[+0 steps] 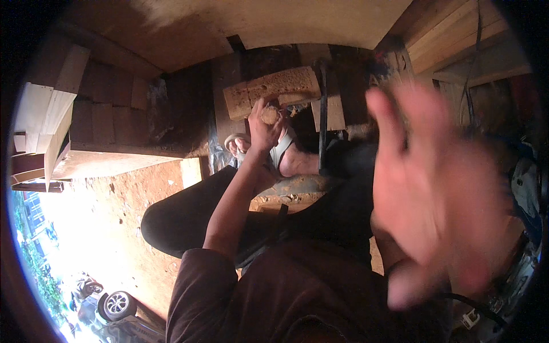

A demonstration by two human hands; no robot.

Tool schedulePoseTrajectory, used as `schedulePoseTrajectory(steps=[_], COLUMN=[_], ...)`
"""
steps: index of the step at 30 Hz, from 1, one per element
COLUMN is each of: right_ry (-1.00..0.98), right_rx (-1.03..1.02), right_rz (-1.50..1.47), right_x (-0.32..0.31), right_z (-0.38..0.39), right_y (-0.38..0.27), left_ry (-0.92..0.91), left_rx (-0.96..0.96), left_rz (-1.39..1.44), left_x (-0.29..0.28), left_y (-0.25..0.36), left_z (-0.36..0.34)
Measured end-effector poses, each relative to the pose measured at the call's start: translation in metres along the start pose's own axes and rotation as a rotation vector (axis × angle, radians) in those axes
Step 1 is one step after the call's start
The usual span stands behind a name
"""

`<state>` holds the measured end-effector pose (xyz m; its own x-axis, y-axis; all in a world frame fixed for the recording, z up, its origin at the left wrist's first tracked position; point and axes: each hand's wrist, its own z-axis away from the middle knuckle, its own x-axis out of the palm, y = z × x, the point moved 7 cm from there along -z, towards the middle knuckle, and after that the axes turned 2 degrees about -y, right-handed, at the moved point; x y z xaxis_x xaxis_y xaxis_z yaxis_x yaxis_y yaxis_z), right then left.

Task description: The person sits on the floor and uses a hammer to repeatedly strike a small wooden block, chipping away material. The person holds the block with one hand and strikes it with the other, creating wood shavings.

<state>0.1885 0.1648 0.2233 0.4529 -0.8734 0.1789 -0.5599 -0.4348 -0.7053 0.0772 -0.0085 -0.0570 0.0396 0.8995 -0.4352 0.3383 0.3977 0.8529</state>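
Note:
My left hand (264, 130) is closed round a short round piece of wood (270, 116), whose rough pale end faces up. Its lower part is hidden by the fingers, so I cannot tell what kind of tool or part it is. Just beyond those fingers lies a thick, pitted wooden block (274, 87), set a little aslant. My right hand (437, 194) is raised close to the camera on the right, smeared by motion. Its thumb stands apart from the fingers, and nothing shows in it.
A dark metal bar (323, 114) stands beside the block's right end. My sandalled foot (298, 160) is just below the block. Wooden boards (457, 34) are at the upper right, and a large panel (274, 23) spans the far side. Outside at lower left, a vehicle wheel (118, 304) shows.

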Motion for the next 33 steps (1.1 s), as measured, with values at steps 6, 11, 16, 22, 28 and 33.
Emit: schedulePoseTrajectory(steps=[6, 11, 16, 22, 28, 33], right_ry=[0.638, 0.38, 0.368, 0.344, 0.367, 0.448], right_rx=[0.942, 1.63, 1.506, 1.439, 1.42, 1.399], right_rz=[0.504, 0.727, 0.725, 0.798, 0.726, 0.619], right_x=[-0.126, -0.13, -0.126, -0.133, -0.135, -0.141], right_z=[0.13, 0.259, 0.257, 0.265, 0.279, 0.297], right_y=[0.172, 0.256, 0.273, 0.289, 0.3, 0.316], left_ry=[0.077, 0.198, 0.212, 0.247, 0.19, 0.144], left_rx=[-0.136, -0.221, -0.228, -0.292, -0.304, -0.362], left_rz=[0.263, 0.309, 0.364, 0.622, 0.501, 0.533], left_x=[0.001, -0.002, 0.001, 0.005, 0.012, 0.018], left_y=[-0.006, -0.016, -0.021, -0.016, -0.01, -0.016], left_z=[-0.029, -0.044, -0.053, -0.05, -0.052, -0.054])
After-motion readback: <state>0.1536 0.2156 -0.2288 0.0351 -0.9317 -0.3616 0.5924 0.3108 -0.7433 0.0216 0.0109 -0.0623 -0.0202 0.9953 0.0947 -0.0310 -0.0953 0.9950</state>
